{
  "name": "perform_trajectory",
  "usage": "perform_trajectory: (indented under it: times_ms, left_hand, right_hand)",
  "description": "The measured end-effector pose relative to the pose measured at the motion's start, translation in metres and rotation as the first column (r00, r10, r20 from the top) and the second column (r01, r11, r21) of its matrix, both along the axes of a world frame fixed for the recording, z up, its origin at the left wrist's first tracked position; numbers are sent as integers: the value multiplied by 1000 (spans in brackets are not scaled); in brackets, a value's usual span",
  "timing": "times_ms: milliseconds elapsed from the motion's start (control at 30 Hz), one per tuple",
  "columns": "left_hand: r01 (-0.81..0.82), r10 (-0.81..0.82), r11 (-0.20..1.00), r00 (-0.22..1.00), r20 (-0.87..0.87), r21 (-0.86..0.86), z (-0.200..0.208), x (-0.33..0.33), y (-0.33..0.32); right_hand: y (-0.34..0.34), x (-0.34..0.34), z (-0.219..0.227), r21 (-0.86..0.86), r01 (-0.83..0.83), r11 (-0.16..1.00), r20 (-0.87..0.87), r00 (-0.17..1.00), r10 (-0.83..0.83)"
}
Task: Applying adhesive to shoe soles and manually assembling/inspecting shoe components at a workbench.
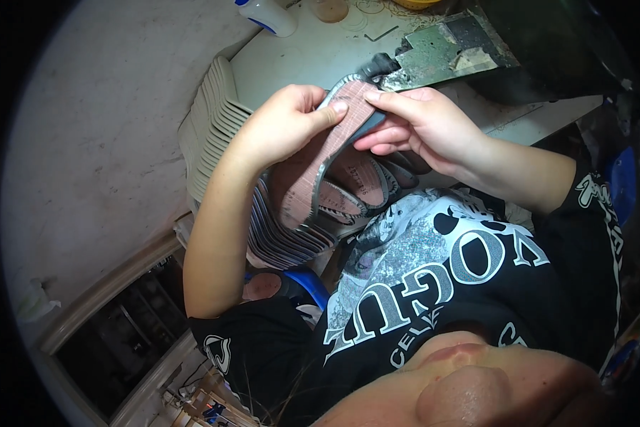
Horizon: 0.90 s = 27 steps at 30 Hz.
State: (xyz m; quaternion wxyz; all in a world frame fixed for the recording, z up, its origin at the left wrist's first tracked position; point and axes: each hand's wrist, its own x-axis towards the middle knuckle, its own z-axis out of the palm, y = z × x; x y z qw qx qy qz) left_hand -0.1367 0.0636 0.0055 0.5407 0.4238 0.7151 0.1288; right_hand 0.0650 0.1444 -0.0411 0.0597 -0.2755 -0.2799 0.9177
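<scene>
Both hands hold a shoe insole (345,117) with a pink fabric-like top, a dark grey underside and a frayed, pale edge. My left hand (295,117) grips it from the left, thumb pressed flat on the pink face. From the right, my right hand (423,128) pinches its edge, thumb on top and fingers curled beneath. The insole's far tip is close to a dark, blurred part (380,65) of a green machine (455,53); I cannot tell whether they touch. Below my hands lie several more pink-topped insoles (355,174), partly overlapping.
A tall stack of beige sole-shaped pieces (213,121) stands left of the pale worktable (277,64). Nearer me is a stack of dark-edged insoles (284,238). At the back are a white bottle (270,18), a hex key (382,33) and a yellow bowl (416,3).
</scene>
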Motion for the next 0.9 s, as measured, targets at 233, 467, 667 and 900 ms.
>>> perform_trajectory:
  times_ms: [233,467,667,900]
  left_hand:
    - [-206,211,977,969,127,-48,-1,11,-3]
    - [-329,353,936,888,294,-128,-7,22,-6]
    - [-368,365,929,902,231,-31,-6,17,-6]
    - [-403,399,911,915,63,84,-7,-1,9]
  right_hand:
    - [10,-6,-9,70,-30,997,2,1000,30]
    - [22,37,-6,334,-316,888,39,946,322]
    - [11,72,7,295,-285,912,96,958,269]
    - [-2,41,-3,270,-82,959,58,996,68]
